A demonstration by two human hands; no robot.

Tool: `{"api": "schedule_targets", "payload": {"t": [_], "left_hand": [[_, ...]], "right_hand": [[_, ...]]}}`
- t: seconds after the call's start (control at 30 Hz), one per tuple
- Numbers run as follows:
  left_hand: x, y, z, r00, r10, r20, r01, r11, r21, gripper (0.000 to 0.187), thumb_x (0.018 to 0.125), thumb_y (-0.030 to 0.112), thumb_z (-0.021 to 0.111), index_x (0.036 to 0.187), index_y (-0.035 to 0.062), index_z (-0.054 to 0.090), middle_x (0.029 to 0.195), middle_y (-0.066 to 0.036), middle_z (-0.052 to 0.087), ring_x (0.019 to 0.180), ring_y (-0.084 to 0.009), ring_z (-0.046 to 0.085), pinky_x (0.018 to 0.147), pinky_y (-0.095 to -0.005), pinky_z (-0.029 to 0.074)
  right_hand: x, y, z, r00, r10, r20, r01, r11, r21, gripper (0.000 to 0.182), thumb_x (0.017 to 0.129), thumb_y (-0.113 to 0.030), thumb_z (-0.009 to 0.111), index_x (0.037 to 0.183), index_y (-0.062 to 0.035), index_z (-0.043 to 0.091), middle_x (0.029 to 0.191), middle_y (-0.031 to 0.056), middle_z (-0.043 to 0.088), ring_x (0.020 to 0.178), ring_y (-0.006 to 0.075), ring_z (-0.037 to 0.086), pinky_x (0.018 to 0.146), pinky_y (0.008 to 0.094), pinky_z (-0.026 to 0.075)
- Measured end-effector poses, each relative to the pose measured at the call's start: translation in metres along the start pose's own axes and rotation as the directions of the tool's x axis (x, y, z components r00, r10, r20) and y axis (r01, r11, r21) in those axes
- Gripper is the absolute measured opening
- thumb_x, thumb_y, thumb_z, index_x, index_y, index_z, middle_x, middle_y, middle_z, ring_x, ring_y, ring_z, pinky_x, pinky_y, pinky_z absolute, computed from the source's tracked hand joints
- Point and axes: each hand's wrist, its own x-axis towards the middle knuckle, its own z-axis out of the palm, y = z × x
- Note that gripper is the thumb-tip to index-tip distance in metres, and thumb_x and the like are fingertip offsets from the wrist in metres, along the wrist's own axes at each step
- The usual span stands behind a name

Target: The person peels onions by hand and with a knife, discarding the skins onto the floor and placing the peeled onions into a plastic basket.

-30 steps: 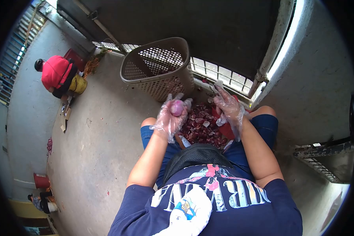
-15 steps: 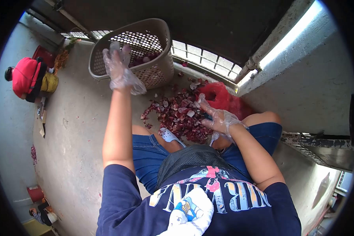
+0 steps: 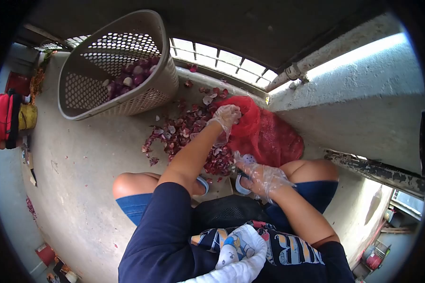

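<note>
Red net (image 3: 278, 139) by hands (image 3: 227, 116); shirt lettering (image 3: 295, 250) partly hidden

Concrete floor (image 3: 80, 165) below rough grey wall (image 3: 349, 104)

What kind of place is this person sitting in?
It looks like a small produce-peeling area, perhaps a yard or utility space. Onions fill part of a plastic basket, dry skins litter the concrete floor, and a red mesh sack lies beside them.
</note>
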Motion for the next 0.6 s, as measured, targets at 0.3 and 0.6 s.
{"api": "schedule_targets", "payload": {"t": [0.3,0.6], "left_hand": [[0.028,-0.084,0.013,0.890,-0.381,-0.250,0.382,0.326,0.864,0.054,0.077,0.012,0.061,0.129,0.0164,0.044,0.116,-0.012,0.058,0.106,-0.0276,0.057,0.092,-0.0338,0.047],[0.045,-0.021,0.047,0.847,-0.512,0.141,-0.269,-0.185,0.945,0.056,0.080,0.011,0.057,0.133,0.0197,0.040,0.125,-0.007,0.051,0.110,-0.0267,0.054,0.087,-0.0366,0.049]], "right_hand": [[0.014,0.011,-0.007,0.993,0.079,0.086,-0.082,0.996,0.033,0.050,0.089,-0.045,0.044,0.129,-0.0147,0.044,0.126,0.0124,0.051,0.111,0.0319,0.053,0.091,0.0402,0.044],[0.029,0.016,-0.016,0.991,0.067,0.120,-0.079,0.992,0.103,0.051,0.089,-0.044,0.045,0.130,-0.0133,0.042,0.129,0.0121,0.049,0.114,0.0314,0.051,0.093,0.0384,0.043]]}}
